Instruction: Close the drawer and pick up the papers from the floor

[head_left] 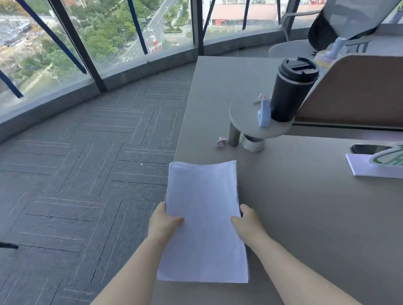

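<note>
Head view: we grip the papers [202,221] with left hand [163,223] and right hand [245,222] on opposite long edges, stack overhanging the counter's [313,227] left edge, long axis pointing away.

We see two bare forearms with no sleeves, watch or rings. The left hand [164,223] and right hand [248,224] are ungloved, with short plain thumbs showing.
</note>
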{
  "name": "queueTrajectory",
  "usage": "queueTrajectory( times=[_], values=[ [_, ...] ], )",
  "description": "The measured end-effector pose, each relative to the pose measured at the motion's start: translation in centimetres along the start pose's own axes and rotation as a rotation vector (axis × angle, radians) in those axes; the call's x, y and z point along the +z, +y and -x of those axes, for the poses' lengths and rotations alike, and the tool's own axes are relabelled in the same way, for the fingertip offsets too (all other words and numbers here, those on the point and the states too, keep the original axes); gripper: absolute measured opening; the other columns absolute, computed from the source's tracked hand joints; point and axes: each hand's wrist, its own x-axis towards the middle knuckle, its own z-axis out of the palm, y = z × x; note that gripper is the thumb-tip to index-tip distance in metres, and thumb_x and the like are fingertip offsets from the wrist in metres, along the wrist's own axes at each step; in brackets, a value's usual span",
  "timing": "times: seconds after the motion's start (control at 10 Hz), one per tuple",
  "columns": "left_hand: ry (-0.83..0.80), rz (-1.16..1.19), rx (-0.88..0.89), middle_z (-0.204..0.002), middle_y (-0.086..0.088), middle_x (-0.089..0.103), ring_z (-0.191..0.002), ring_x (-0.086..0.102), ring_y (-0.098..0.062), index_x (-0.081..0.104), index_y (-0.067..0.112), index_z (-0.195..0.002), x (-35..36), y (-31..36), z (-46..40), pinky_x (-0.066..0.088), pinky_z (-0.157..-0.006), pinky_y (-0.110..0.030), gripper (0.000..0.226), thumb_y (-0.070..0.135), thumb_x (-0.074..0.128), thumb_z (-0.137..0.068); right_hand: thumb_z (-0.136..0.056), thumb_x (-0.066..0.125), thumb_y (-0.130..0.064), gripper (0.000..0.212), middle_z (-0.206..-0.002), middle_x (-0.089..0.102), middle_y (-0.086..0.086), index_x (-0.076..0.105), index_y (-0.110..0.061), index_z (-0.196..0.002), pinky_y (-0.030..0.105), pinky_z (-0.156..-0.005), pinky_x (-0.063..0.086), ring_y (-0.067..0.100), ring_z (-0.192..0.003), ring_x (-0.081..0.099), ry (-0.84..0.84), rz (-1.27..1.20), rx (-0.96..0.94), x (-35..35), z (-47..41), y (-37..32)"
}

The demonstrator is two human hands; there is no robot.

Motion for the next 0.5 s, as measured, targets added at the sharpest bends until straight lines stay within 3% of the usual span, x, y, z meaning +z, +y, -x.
queueTrajectory(
  times=[0.1, 0.2, 0.3, 0.4, 0.5],
  values=[
    [0.028, -0.106, 0.031, -0.099, -0.001, 0.067, -0.094, 0.065, -0.025, 0.057, 0.019, -0.100, 0.3, -0.8, -0.7, 0.052, -0.081, -0.038, 0.028, 0.016, 0.065, -0.072, -0.074, 0.044, -0.014, 0.009, -0.064, 0.046, -0.001, 0.038, -0.017, -0.068, 0.028, -0.053, 0.029, 0.021, -0.055, 0.037, 0.106, 0.098, 0.005, 0.7, 0.1, 0.4],
    [0.066, -0.230, 0.075, -0.109, -0.004, 0.064, -0.097, 0.062, -0.025, 0.057, 0.020, -0.114, 0.7, -1.2, -1.0, 0.049, -0.078, -0.035, 0.040, 0.020, 0.063, -0.074, -0.079, 0.044, -0.022, 0.011, -0.068, 0.054, -0.003, 0.039, -0.019, -0.069, 0.028, -0.052, 0.033, 0.020, -0.055, 0.045, 0.169, 0.341, 0.007, 0.8, 0.4, 0.6],
    [0.129, -0.383, 0.078, -0.122, -0.011, 0.054, -0.111, 0.055, -0.030, 0.051, 0.018, -0.127, 1.0, -2.0, -0.9, 0.047, -0.084, -0.039, 0.054, 0.028, 0.066, -0.076, -0.082, 0.045, -0.033, 0.016, -0.089, 0.064, 0.001, 0.044, -0.018, -0.087, 0.031, -0.064, 0.042, 0.028, -0.079, 0.062, 0.211, 0.504, 0.044, 0.8, 0.8, 0.7],
    [0.233, -0.492, 0.098, -0.128, -0.012, 0.048, -0.118, 0.048, -0.032, 0.045, 0.017, -0.135, 0.9, -1.7, -0.3, 0.045, -0.088, -0.043, 0.062, 0.035, 0.067, -0.080, -0.087, 0.048, -0.044, 0.031, -0.088, 0.063, 0.002, 0.046, -0.015, -0.098, 0.032, -0.065, 0.041, 0.028, -0.080, 0.062, 0.258, 0.529, 0.054, 0.1, 1.2, 0.6],
    [0.279, -0.515, 0.198, -0.125, -0.010, 0.049, -0.115, 0.049, -0.029, 0.045, 0.017, -0.136, 0.8, -1.9, 1.8, 0.048, -0.086, -0.042, 0.058, 0.035, 0.064, -0.085, -0.088, 0.047, -0.042, 0.027, -0.077, 0.062, 0.000, 0.051, -0.015, -0.092, 0.034, -0.063, 0.045, 0.024, -0.067, 0.058, 0.247, 0.286, 0.033, -1.8, 2.8, 1.7]
  ],
)
